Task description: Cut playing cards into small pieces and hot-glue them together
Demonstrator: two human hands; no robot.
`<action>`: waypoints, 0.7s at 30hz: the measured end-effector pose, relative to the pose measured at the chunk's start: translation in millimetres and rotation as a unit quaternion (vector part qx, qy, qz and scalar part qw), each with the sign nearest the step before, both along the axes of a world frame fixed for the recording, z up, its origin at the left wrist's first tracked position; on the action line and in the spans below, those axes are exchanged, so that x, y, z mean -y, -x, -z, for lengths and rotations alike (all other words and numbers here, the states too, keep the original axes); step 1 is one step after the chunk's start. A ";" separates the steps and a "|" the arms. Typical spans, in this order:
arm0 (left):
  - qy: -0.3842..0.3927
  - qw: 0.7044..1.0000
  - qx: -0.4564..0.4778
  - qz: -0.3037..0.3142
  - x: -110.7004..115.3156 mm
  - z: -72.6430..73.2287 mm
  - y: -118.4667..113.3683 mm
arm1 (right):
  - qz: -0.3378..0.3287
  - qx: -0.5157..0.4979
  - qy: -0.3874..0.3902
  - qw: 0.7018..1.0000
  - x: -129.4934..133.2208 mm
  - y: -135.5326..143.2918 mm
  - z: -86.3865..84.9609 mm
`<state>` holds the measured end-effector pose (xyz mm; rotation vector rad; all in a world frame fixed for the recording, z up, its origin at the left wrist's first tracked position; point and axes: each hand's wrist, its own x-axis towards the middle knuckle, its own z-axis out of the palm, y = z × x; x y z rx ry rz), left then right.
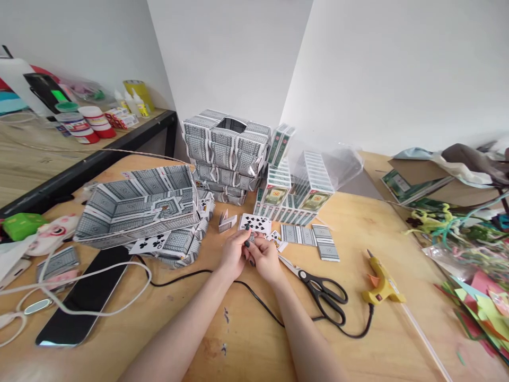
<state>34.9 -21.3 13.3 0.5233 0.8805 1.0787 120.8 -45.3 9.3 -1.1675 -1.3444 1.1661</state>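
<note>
My left hand [234, 252] and my right hand [263, 257] meet at the middle of the table, fingertips pinched together around a playing card [251, 240]. Most of that card is hidden by the fingers. Just beyond them is a spade card [255, 222], face up, and a king card [277, 240] lies by my right hand. A small folded card piece [227, 222] stands to the left. Face-down cards [300, 235] lie on the right. Black-handled scissors [320, 289] rest beside my right wrist.
A card-covered tray [139, 204] sits at left, a card-covered box [226, 143] behind. Stacked card packs [294, 196] stand at back right. A yellow glue gun [382, 281] with a black cable lies right; a phone [85, 297] and white cable lie left.
</note>
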 end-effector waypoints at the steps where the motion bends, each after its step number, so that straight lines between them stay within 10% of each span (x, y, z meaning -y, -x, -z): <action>1: -0.019 0.999 -0.024 0.008 0.6 -0.5 -0.5 | -0.011 -0.031 0.019 0.999 -0.1 -1.5 -0.9; 10: -0.273 0.901 -0.332 -0.066 0.0 -1.8 10.1 | 0.017 -0.096 0.028 0.995 -0.9 -5.4 -1.2; 21: -0.278 0.840 -0.452 -0.114 0.2 3.0 13.2 | -0.004 -0.090 0.041 0.995 1.7 1.2 -6.2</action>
